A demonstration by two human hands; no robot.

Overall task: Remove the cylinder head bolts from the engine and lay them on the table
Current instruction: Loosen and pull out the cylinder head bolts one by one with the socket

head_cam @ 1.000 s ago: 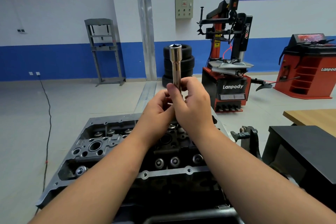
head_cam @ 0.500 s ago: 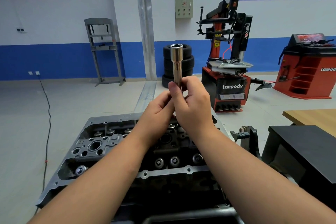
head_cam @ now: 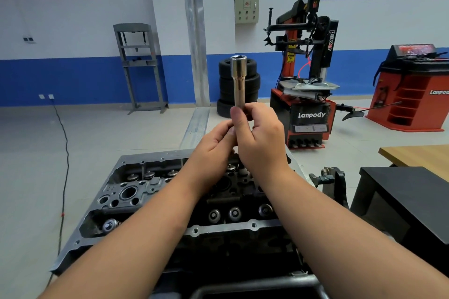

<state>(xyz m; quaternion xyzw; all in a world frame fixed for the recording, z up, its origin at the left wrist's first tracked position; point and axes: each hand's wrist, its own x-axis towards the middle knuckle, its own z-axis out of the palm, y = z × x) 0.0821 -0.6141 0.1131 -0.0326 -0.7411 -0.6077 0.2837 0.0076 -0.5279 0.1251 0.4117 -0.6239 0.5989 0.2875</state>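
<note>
A long chrome deep socket (head_cam: 239, 81) stands upright in the air above the engine, open end up. My right hand (head_cam: 261, 137) grips its lower end, thumb across the front. My left hand (head_cam: 213, 147) is curled against it from the left and holds whatever sits at the socket's base, which the fingers hide. Below both hands lies the grey cylinder head (head_cam: 136, 192) with valve springs and bolt holes showing. No loose bolts are visible.
A black table (head_cam: 410, 192) stands at the right with a wooden table (head_cam: 420, 155) behind it. A black clamp (head_cam: 328, 177) sits beside the engine's right edge. Tyre changer (head_cam: 306, 94), stacked tyres (head_cam: 226, 85) and a red balancer (head_cam: 413, 90) stand across the floor.
The socket and both hands have risen slightly and stayed together. My left fingers have shifted a little at the socket's base.
</note>
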